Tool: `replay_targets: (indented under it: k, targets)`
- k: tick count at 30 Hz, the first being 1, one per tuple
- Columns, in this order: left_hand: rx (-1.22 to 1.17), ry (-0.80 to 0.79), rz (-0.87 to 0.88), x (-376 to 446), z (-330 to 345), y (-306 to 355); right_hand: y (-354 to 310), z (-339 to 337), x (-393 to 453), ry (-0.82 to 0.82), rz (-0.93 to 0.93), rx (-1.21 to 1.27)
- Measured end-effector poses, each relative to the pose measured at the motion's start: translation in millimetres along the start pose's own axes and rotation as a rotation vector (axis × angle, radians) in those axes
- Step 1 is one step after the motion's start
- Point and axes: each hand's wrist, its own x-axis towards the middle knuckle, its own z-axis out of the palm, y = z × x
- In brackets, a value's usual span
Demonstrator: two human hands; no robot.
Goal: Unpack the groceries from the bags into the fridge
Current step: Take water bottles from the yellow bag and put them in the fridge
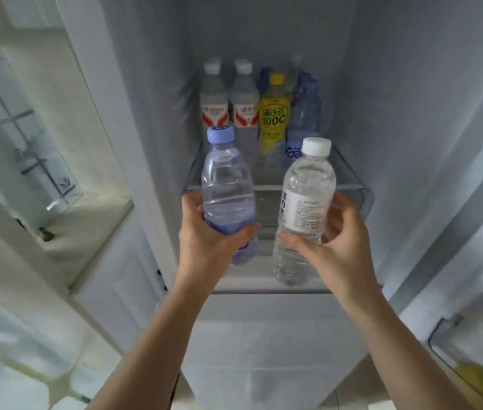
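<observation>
Before the open fridge [412, 113], left hand [204, 235] grips a blue-capped clear bottle [228, 184]; right hand [340, 241] grips a white-capped one [305, 196].

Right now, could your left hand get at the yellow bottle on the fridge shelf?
Probably not as things stand. The left hand already grips a blue-capped water bottle, so it has no free fingers. The path itself looks open: the yellow bottle stands toward the back with bare glass shelf in front.

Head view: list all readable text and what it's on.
"100C": yellow bottle on the fridge shelf.
"凉白水": white label of the white-capped bottle in the right hand; its fine print is too small.
Red-and-white labels on two clear bottles: blurred.
Blue lettering on the blue-capped shelf bottle: partly hidden.
</observation>
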Motion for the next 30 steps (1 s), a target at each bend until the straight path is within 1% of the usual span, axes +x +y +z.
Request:
replay_targets:
  k: [4, 8, 15, 20, 24, 26, 30]
  targets:
    - [0.016, 0.041, 0.056, 60, 20, 6, -5, 9, 62, 0.053, -0.075, -0.007]
    - [-0.034, 0.063, 0.085, 109, 40, 2, 1, 23, 117, 0.097, -0.115, -0.004]
    - [-0.061, 0.092, 0.119, 170, 76, -24, 29, 46, 176, 0.106, -0.157, 0.028]
    - [-0.082, 0.076, 0.123, 186, 92, -41, 51, 52, 197, 0.113, -0.166, 0.032]
    - [-0.070, 0.132, 0.127, 188, 100, -54, 60, 53, 206, 0.131, -0.191, 0.010]
    - [-0.067, 0.149, 0.125, 188, 104, -57, 62, 55, 207, 0.137, -0.212, -0.035]
    - [-0.006, 0.157, 0.195, 184, 108, -61, 68, 57, 205, 0.159, -0.252, -0.197]
